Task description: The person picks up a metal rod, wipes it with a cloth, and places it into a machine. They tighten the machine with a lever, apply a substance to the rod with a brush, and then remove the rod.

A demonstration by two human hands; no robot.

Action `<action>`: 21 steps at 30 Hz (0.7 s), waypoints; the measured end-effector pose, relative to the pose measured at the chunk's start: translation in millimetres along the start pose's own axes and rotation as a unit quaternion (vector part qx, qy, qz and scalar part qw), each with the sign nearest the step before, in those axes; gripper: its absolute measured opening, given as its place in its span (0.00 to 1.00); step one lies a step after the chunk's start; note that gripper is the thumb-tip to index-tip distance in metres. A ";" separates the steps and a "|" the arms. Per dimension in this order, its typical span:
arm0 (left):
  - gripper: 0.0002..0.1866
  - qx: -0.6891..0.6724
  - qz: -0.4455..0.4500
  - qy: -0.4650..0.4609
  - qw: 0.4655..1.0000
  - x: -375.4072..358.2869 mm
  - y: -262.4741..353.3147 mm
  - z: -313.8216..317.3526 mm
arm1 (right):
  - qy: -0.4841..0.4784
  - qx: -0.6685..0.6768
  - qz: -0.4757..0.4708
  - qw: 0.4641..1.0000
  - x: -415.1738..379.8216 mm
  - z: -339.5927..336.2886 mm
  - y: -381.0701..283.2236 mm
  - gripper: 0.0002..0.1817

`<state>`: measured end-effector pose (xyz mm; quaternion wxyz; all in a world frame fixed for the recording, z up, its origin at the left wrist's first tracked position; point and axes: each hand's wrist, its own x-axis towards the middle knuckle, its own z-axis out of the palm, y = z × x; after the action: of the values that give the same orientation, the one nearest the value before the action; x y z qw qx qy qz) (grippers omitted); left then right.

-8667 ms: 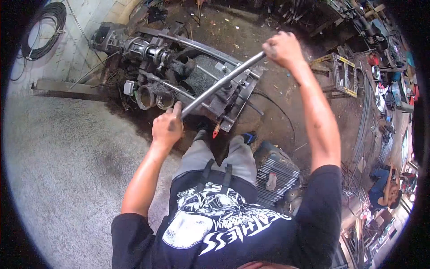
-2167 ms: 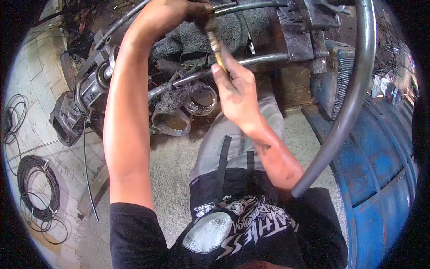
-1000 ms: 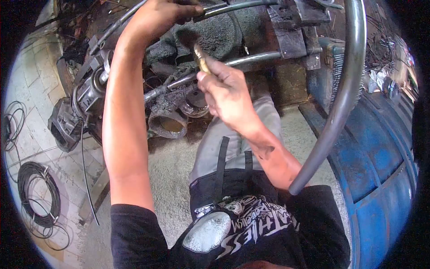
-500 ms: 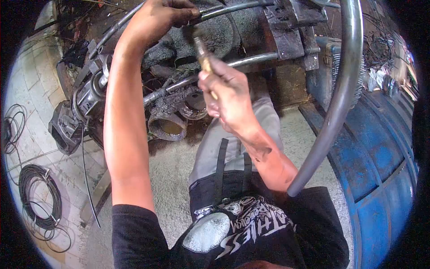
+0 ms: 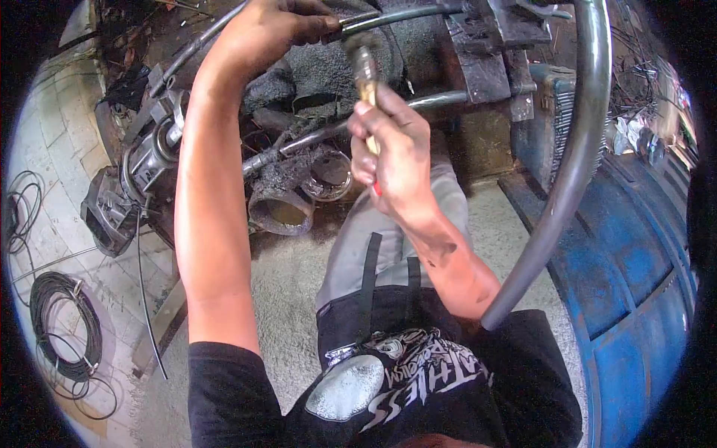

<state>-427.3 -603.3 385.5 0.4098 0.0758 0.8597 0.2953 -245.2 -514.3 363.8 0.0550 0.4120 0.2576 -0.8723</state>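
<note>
At the top of the view my left hand [image 5: 295, 26] is closed at the upper curved metal tube [image 5: 407, 16], thumb and fingertips on it. My right hand [image 5: 397, 145] is wrapped around the wooden handle of a brush [image 5: 367, 71] with a metal ferrule. Its dark, blurred bristles point up, just below the upper tube and close to the left fingertips. A lower metal tube [image 5: 328, 133] runs behind my right hand. Between the two tubes sits a dark, grimy, rough mass [image 5: 317, 78].
A thick bent tube [image 5: 571, 172] curves down the right side past my right forearm. A metal clamp block [image 5: 485, 63] sits at the tubes' right end. Open pipe ends [image 5: 280, 213] lie below. Blue metal panels [image 5: 620, 246] stand right; a cable coil [image 5: 66, 328] lies left.
My right hand and the brush have moved slightly right, the bristles now nearer the upper tube. My left hand has shifted slightly to the right along the tube.
</note>
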 end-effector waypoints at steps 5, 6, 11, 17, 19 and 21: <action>0.11 -0.011 0.016 -0.015 1.000 7.8 -12.4 1.2 | -0.051 -0.186 -0.049 0.980 -21.2 6.2 -0.5 0.22; 0.11 -0.011 0.016 -0.016 1.000 10.0 -16.9 2.6 | -0.046 -0.193 -0.100 0.975 -24.0 9.1 -2.3 0.23; 0.14 0.031 0.195 0.000 0.980 25.4 -42.2 3.8 | -0.027 -0.218 -0.039 0.975 -10.7 11.6 -9.6 0.20; 0.14 -0.004 0.148 -0.010 0.989 14.4 -32.3 7.9 | 0.006 -0.074 0.005 0.997 -14.1 16.2 -15.9 0.16; 0.14 0.007 0.167 -0.010 0.986 23.7 -43.6 5.2 | -0.021 -0.138 -0.025 0.990 -11.4 9.1 -7.3 0.17; 0.14 0.016 0.185 -0.006 0.983 25.0 -46.6 5.7 | -0.033 -0.265 -0.128 0.955 -13.3 11.6 -9.4 0.20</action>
<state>-434.1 -629.4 339.6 0.3522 0.2424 0.8329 0.3514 -247.4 -513.5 383.6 0.0584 0.3174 0.5281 -0.7854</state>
